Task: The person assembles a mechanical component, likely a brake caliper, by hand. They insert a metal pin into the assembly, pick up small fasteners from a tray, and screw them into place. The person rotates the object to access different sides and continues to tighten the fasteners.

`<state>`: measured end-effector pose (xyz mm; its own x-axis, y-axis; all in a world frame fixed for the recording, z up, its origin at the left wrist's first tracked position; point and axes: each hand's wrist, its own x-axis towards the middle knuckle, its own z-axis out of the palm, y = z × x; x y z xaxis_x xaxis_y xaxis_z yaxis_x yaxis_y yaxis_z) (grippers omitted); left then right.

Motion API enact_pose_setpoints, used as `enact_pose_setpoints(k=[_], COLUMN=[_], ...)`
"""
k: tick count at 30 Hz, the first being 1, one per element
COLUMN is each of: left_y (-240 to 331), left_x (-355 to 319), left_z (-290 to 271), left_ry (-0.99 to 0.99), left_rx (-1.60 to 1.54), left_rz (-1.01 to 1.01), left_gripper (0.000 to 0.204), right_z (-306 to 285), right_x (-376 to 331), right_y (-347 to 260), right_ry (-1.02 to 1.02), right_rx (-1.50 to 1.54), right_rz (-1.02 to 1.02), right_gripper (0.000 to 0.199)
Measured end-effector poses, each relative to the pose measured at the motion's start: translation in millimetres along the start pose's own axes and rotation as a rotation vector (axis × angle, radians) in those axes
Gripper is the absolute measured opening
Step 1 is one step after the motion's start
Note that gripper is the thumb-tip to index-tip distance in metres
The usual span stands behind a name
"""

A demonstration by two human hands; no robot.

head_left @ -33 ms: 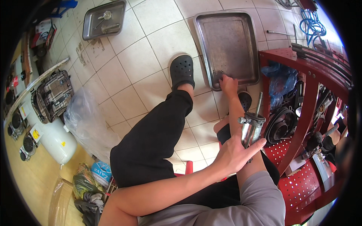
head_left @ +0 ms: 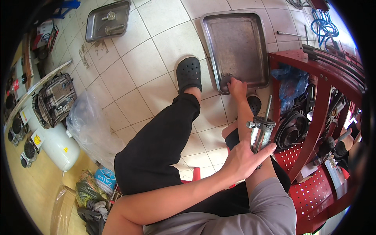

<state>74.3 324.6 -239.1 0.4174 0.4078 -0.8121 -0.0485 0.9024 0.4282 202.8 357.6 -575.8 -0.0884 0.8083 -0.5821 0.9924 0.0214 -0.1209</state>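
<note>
My left hand (head_left: 243, 159) is wrapped round a metal jaw puller (head_left: 261, 133), whose long threaded rod points up and away from me. The thumb lies along its near side, and the palm hides part of its lower end. My right hand (head_left: 237, 87) reaches down into the near end of a large steel tray (head_left: 235, 51) on the floor. Its fingers are drawn together at the tray bottom; what they pinch, if anything, is hidden. Just left of those fingertips lie several small metal parts (head_left: 226, 75), perhaps nuts or bolts.
At the far left a smaller metal tray (head_left: 94, 31) holds a few metal parts. A red metal rack (head_left: 325, 113) with tools stands close on my right, a blue plastic bag (head_left: 288, 86) in it. Clear plastic sheeting (head_left: 92, 125) and a white tank (head_left: 60, 147) are on my left.
</note>
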Motion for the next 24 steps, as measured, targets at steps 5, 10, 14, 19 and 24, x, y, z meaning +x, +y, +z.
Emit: enact_pose_setpoints(k=[5,10,14,19,24], left_y=[1.5,1.6,-2.4,-1.4,-3.0], left_x=[-1.0,-1.3,0.0,-0.2,-0.5], left_z=[0.0,1.9,3.1,2.8,3.3], left_ry=[0.011,-0.014,-0.005,-0.004,-0.009], left_rx=[0.012,-0.032,-0.004,-0.012,0.035], left_rz=[-0.014,-0.013,-0.01,-0.005,-0.011], left_gripper=[0.07,0.068,0.067,0.066,0.065], right_z=[-2.5,1.2,-2.9,-2.4,-0.2], right_x=[-2.8,-4.1,-4.4,-8.9,-6.3], right_y=[-4.6,-0.9,-4.4,-4.5,-7.2], right_ry=[-0.007,0.022,-0.051,-0.016,-0.071], right_rx=[0.078,0.059,0.043,0.002,-0.009], right_rz=[0.068,0.044,0.064,0.035,0.06], right_gripper=[0.022,0.027,0.028,0.029,0.025])
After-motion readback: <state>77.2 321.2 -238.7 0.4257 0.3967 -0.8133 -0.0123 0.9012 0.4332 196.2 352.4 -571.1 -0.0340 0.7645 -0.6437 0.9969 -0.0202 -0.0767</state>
